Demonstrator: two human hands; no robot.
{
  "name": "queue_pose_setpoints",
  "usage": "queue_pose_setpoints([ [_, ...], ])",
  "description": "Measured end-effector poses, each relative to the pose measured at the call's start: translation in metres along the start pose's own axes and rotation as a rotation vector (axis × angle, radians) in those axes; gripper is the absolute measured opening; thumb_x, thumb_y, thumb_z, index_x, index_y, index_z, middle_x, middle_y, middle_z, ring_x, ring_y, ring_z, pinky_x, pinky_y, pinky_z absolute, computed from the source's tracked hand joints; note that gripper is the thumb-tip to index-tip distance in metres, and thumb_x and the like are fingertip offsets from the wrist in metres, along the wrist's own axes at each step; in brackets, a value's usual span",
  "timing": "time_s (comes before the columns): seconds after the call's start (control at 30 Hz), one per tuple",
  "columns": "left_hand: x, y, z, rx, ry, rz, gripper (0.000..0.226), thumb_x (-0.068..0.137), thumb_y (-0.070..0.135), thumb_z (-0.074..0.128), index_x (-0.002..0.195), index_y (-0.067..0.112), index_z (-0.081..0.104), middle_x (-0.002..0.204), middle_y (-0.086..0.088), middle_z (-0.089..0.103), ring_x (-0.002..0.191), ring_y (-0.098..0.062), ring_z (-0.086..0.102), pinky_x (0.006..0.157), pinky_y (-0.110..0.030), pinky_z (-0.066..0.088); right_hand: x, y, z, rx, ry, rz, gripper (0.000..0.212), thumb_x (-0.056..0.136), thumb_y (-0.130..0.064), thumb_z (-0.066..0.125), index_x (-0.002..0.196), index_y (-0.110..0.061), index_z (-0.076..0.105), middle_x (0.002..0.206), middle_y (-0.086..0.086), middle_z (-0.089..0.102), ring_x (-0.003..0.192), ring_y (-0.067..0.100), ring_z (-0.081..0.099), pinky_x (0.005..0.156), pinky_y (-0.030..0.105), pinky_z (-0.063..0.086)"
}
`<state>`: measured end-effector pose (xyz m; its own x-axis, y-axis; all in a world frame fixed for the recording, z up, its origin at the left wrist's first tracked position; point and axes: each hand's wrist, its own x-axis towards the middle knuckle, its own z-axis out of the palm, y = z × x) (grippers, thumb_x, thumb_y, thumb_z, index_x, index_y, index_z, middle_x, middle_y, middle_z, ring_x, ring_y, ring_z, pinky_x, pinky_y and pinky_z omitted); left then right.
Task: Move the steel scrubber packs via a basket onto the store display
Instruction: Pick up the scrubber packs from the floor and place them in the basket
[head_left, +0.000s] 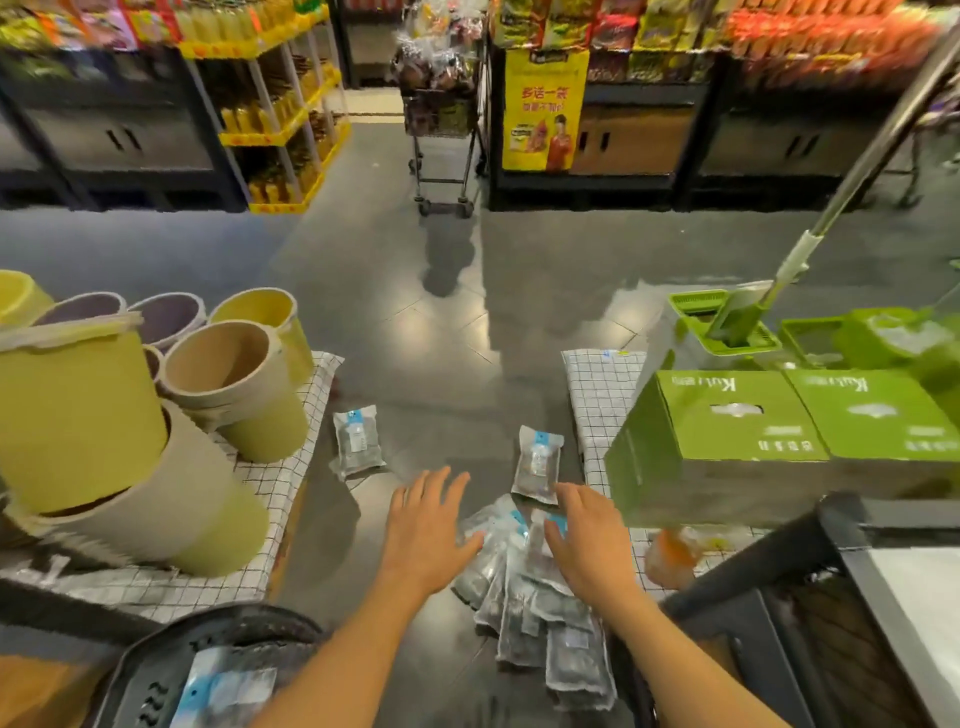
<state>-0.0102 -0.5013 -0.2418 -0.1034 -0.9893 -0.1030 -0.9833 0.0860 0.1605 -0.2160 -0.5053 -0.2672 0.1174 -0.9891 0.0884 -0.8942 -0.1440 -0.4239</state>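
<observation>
Several steel scrubber packs (540, 613) lie in a loose pile on the grey floor in front of me. Two single packs lie apart, one further left (357, 441) and one just beyond the pile (537, 465). My left hand (431, 525) hovers with spread fingers at the pile's left edge, its thumb touching a pack. My right hand (587, 535) rests flat, fingers straight, on top of the pile. A dark basket (156, 670) at the bottom left holds at least one pack (223, 686).
Stacked yellow and beige buckets (104, 415) sit on a checked cloth at left. Green mop boxes (779, 431) and a mop bucket with handle (727, 327) stand at right. A dark rack (841, 571) is at lower right. A trolley (444, 135) stands in the aisle.
</observation>
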Motion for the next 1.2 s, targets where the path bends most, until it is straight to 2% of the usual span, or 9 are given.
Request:
queue_pose_setpoints([
  [0.1, 0.015, 0.039, 0.006, -0.017, -0.030, 0.059, 0.076, 0.083, 0.062, 0.039, 0.147, 0.022, 0.031, 0.151, -0.005, 0.034, 0.138, -0.026, 0.033, 0.110, -0.041, 0.027, -0.006, 0.036, -0.012, -0.012, -0.018, 0.055, 0.038, 0.085, -0.023, 0.063, 0.120, -0.009, 0.058, 0.108, 0.009, 0.063, 0.100, 0.030, 0.058, 0.086, 0.038, 0.045],
  [0.2, 0.027, 0.060, 0.013, -0.001, -0.062, 0.086, 0.076, 0.090, 0.061, 0.038, 0.151, 0.025, 0.012, 0.158, 0.000, 0.016, 0.144, -0.020, 0.015, 0.116, -0.036, 0.014, -0.009, 0.057, -0.016, 0.016, -0.029, 0.125, 0.042, 0.091, -0.029, 0.058, 0.128, -0.010, 0.052, 0.118, 0.007, 0.060, 0.110, 0.027, 0.054, 0.093, 0.035, 0.041],
  [0.3, 0.040, 0.069, 0.019, -0.006, -0.077, 0.098, 0.076, 0.090, 0.061, 0.038, 0.151, 0.024, 0.012, 0.157, 0.001, 0.016, 0.144, -0.020, 0.014, 0.117, -0.036, 0.013, -0.008, 0.071, -0.016, 0.011, -0.061, 0.163, 0.043, 0.094, -0.029, 0.052, 0.132, -0.010, 0.049, 0.125, 0.007, 0.057, 0.117, 0.026, 0.051, 0.099, 0.033, 0.038],
  [0.4, 0.058, 0.067, 0.025, 0.005, -0.116, 0.127, 0.076, 0.090, 0.060, 0.039, 0.151, 0.023, 0.013, 0.157, 0.000, 0.016, 0.144, -0.021, 0.014, 0.116, -0.036, 0.013, -0.005, 0.080, -0.011, 0.018, -0.063, 0.232, 0.040, 0.095, -0.027, 0.052, 0.130, -0.007, 0.051, 0.122, 0.010, 0.059, 0.114, 0.027, 0.052, 0.096, 0.034, 0.038],
  [0.73, 0.176, 0.054, 0.071, 0.072, -0.326, 0.374, 0.074, 0.092, 0.057, 0.039, 0.151, 0.021, 0.013, 0.157, -0.001, 0.016, 0.143, -0.021, 0.015, 0.116, -0.036, 0.013, 0.041, 0.110, 0.046, -0.022, -0.154, 0.623, 0.040, 0.097, -0.039, 0.043, 0.129, -0.014, 0.046, 0.122, 0.006, 0.056, 0.112, 0.025, 0.052, 0.094, 0.035, 0.042],
  [0.9, 0.252, 0.057, 0.161, 0.042, -0.411, 0.458, 0.073, 0.093, 0.055, 0.040, 0.151, 0.020, 0.013, 0.157, -0.001, 0.017, 0.143, -0.020, 0.015, 0.115, -0.036, 0.017, 0.069, 0.162, 0.128, 0.076, -0.157, 0.745, 0.040, 0.092, -0.025, 0.057, 0.127, -0.006, 0.050, 0.112, 0.011, 0.059, 0.105, 0.030, 0.057, 0.086, 0.037, 0.044],
  [1.03, 0.287, 0.053, 0.277, 0.135, -0.501, 0.614, 0.071, 0.094, 0.053, 0.040, 0.150, 0.021, 0.012, 0.157, -0.002, 0.014, 0.143, -0.022, 0.016, 0.114, -0.036, 0.018, 0.077, 0.213, 0.227, 0.075, -0.212, 0.751, 0.043, 0.094, -0.026, 0.054, 0.131, -0.007, 0.045, 0.115, 0.011, 0.055, 0.104, 0.029, 0.054, 0.081, 0.035, 0.043],
  [1.13, 0.301, 0.044, 0.371, 0.158, -0.542, 0.632, 0.072, 0.093, 0.053, 0.041, 0.150, 0.019, 0.012, 0.158, -0.004, 0.013, 0.143, -0.024, 0.017, 0.113, -0.038, 0.020, 0.074, 0.253, 0.310, 0.065, -0.320, 0.764, 0.045, 0.097, -0.033, 0.045, 0.134, -0.008, 0.039, 0.125, 0.013, 0.049, 0.110, 0.030, 0.049, 0.080, 0.037, 0.041],
  [1.2, 0.306, 0.035, 0.431, 0.149, -0.583, 0.614, 0.073, 0.093, 0.051, 0.044, 0.150, 0.017, 0.015, 0.157, -0.007, 0.016, 0.142, -0.025, 0.019, 0.112, -0.038, 0.021, 0.068, 0.276, 0.360, 0.080, -0.363, 0.819, 0.050, 0.099, -0.035, 0.042, 0.140, -0.010, 0.032, 0.140, 0.014, 0.040, 0.124, 0.031, 0.042, 0.089, 0.039, 0.041],
])
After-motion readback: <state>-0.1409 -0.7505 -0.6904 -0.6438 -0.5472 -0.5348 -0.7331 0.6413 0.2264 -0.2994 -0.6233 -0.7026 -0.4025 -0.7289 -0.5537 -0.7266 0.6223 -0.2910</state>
